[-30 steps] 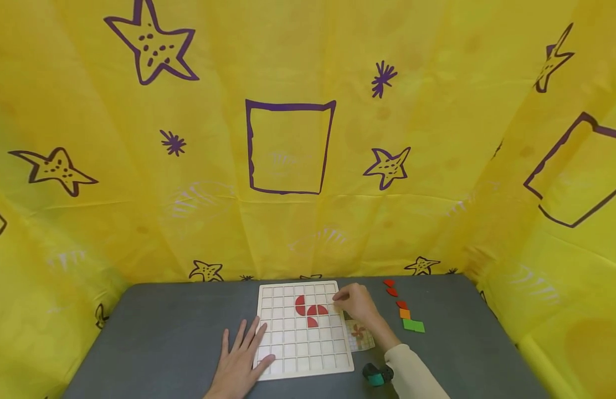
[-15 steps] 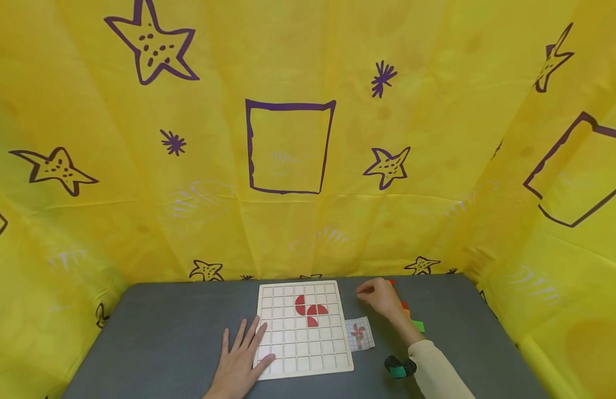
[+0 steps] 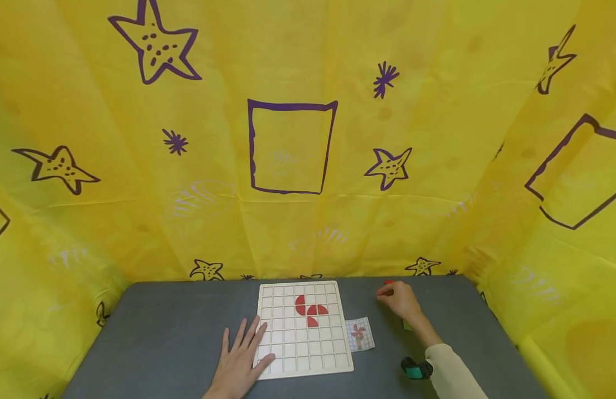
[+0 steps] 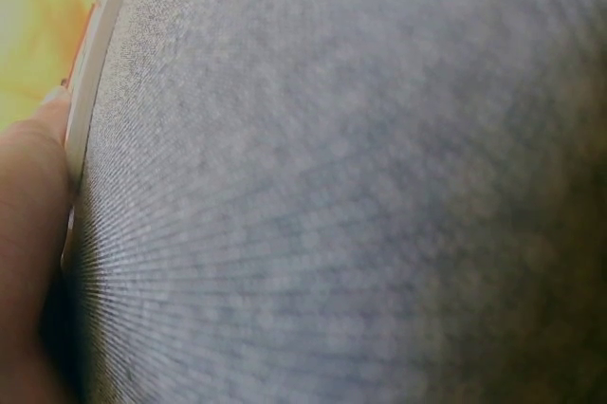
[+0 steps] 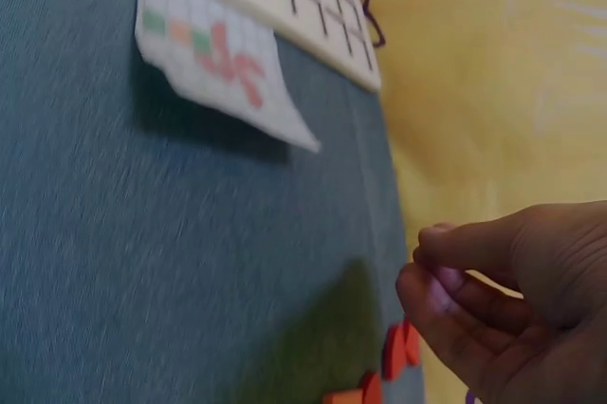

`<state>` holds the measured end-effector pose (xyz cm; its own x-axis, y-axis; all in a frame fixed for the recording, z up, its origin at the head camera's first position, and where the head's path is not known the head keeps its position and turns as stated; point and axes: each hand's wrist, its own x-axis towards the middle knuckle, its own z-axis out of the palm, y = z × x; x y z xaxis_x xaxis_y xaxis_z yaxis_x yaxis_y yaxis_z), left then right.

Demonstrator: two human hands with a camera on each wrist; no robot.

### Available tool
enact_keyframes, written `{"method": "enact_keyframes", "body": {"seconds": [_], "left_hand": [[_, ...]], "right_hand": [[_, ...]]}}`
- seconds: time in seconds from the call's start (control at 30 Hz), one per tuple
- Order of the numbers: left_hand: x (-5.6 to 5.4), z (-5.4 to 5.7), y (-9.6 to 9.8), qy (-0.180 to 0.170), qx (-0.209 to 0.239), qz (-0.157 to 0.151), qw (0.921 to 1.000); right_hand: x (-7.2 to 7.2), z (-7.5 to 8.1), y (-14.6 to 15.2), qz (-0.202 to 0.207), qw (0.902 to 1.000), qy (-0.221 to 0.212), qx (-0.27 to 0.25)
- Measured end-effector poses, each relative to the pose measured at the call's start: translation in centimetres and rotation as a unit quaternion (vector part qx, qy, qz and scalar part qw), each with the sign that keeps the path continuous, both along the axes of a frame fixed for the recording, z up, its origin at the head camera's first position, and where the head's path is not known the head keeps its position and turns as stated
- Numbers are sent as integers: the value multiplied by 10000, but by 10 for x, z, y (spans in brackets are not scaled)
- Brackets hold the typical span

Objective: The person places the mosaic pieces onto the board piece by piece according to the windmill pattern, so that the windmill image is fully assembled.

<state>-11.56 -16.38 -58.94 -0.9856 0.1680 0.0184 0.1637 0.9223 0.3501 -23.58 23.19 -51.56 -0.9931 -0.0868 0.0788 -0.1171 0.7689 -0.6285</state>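
The sleeve (image 3: 455, 372) is cream, the wrist device (image 3: 415, 369) black-and-teal.

Yellow fabric walls (image 3: 273, 233), creased with folds and printed with purple-outlined starfish (image 3: 158, 49), spiky purple bursts (image 3: 175, 142) and uneven four-sided frames (image 3: 293, 105), enclose a dark gray counter (image 3: 173, 321) at the back and both sides under soft light, faint pale markings (image 3: 203, 198) showing across the cloth.
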Motion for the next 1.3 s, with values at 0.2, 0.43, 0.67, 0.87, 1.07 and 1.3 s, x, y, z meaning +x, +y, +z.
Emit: {"method": "enact_keyframes", "body": {"seconds": [0.2,0.43,0.67,0.87,1.07,1.3], "left_hand": [[0,2,0,-56,-28,6,10000],[1,0,0,-20,23,33,10000],[1,-1,-1,146,119,-15,9998],[1,-3,-1,186,126,-19,9997],[0,-4,-1,137,78,11,9999],[0,-5,-1,143,65,31,9999]], "right_hand": [[3,-5,19,-166,9996,-186,-100],[3,-11,42,-424,9979,-466,-160],[4,-14,54,-496,9973,-525,120],[6,-17,56,-610,9950,-577,549],[6,-16,51,-780,9932,-578,650],[6,-14,47,-752,9938,-576,590]]}}
